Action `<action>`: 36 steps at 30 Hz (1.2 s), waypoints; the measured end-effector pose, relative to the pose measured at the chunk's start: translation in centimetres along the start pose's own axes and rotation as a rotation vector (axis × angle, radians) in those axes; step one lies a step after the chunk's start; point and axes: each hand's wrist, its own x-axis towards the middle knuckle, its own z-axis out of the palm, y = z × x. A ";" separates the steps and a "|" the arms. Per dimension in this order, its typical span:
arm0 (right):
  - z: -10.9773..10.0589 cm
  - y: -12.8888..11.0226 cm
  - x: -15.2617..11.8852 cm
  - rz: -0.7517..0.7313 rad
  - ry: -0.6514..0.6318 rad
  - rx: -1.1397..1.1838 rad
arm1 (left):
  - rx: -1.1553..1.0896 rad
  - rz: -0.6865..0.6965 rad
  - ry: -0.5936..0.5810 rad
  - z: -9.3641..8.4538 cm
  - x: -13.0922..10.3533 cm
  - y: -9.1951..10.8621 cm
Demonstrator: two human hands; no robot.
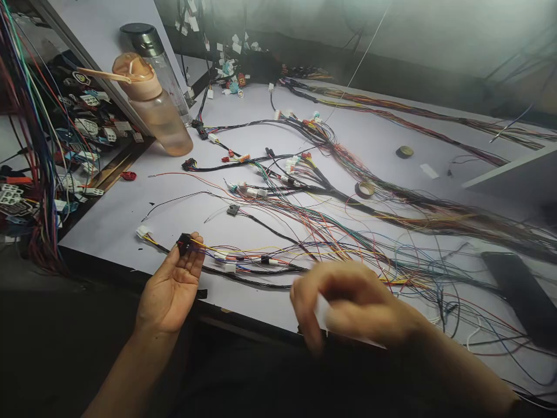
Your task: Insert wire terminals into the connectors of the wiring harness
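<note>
Palm up at the table's front edge, my left hand (174, 284) holds a black wire connector (184, 244) between thumb and fingertips. Yellow and dark wires run from that connector to the right, into the wiring harness (378, 215) spread over the table. My right hand (348, 302) is in the air over the front edge, smeared by motion, its fingers curled; whether it holds anything does not show. Just left of the held connector lies a white connector (143, 232) on yellow and black wires. A square black connector (233, 210) rests farther back.
A peach-lidded water bottle (161, 116) and a clear bottle (167, 69) stand at the back left. Hanging wires with many connectors (87, 128) fill the left side. Tape rolls (364, 189) lie mid-table, and a black phone (517, 296) lies at the right.
</note>
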 end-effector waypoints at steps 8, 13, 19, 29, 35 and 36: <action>-1.0 6.7 3.8 0.233 0.192 -0.540 | 0.087 -0.032 0.070 -1.1 -1.9 0.4; -0.1 7.9 6.1 0.280 0.067 -0.779 | 0.126 -0.051 0.129 -1.6 -3.0 0.4; 2.1 8.6 9.7 0.391 -0.093 -0.937 | 0.120 -0.043 0.126 -1.6 -3.0 0.3; 1.9 8.8 10.8 0.448 -0.129 -1.126 | 0.091 -0.031 0.035 -0.7 -1.4 0.2; -0.9 9.2 9.4 0.455 0.062 -1.175 | 0.093 -0.043 -0.008 -0.2 -0.9 0.0; -1.4 9.2 9.0 0.442 0.104 -1.150 | 0.094 -0.043 -0.020 0.0 -0.7 0.0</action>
